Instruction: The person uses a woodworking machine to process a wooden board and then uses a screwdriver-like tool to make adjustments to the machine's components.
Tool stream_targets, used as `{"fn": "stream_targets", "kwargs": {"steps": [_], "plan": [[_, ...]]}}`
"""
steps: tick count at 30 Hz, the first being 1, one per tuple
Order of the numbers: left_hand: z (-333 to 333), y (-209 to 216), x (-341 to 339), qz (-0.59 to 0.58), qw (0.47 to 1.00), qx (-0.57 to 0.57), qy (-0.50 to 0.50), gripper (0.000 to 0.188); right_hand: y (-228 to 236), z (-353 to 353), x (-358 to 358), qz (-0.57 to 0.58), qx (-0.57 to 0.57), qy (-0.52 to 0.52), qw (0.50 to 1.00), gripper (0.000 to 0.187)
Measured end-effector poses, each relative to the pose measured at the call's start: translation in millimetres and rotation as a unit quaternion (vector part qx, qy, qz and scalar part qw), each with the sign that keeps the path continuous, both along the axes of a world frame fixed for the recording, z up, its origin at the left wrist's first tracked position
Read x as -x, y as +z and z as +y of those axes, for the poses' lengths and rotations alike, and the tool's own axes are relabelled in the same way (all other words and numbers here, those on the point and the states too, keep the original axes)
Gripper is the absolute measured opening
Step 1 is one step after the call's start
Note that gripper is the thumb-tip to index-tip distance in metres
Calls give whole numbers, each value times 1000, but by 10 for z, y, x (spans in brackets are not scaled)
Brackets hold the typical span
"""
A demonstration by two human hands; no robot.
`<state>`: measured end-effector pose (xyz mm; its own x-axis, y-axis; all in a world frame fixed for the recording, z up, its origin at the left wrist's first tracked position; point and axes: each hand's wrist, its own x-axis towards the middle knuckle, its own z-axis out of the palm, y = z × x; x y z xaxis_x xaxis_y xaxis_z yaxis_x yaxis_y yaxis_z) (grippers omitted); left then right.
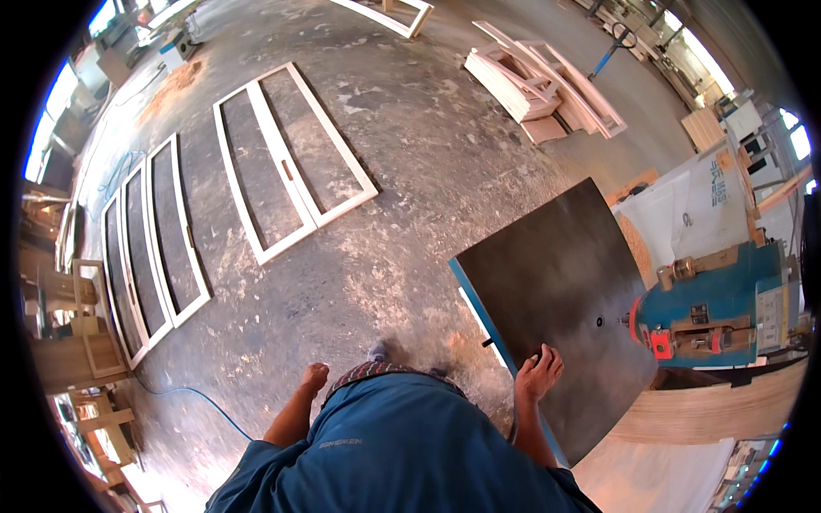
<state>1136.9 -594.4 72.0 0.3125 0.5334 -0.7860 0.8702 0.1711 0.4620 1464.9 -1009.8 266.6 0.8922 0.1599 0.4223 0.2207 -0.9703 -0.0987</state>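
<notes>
The right hand [537, 369] rests with fingers spread loosely on the near edge of the dark metal tabletop [556, 282] of a blue woodworking machine [718, 312], gripping nothing. The left hand [313, 376] hangs beside the hip, curled into a loose fist and, as far as can be seen, empty. A small cutter hole [599, 322] sits toward the tabletop's right edge (well apart from the fingers). Sliding that hand rightward could, in my judgement, bring it dangerously close to the spindle. On the floor [402, 171] lie two pale window frames: one [286, 162] ahead, another [150, 239] by the left wall; a stack of frames [547, 81] sits farther off.
</notes>
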Motion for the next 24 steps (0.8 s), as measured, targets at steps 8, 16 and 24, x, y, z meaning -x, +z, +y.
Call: {"fn": "stream_targets", "kwargs": {"steps": [8,16,24], "plan": [[-23,189,-130,13,998,42,50,24,21,3,13,19,4,-13,1000,28],[-44,346,-232,23,999,29,35,26,44,-19,15,14,-2,3,1000,28],[-73,387,-293,19,999,26,18,25,41,-25,-2,10,-12,7,1000,29]]}}
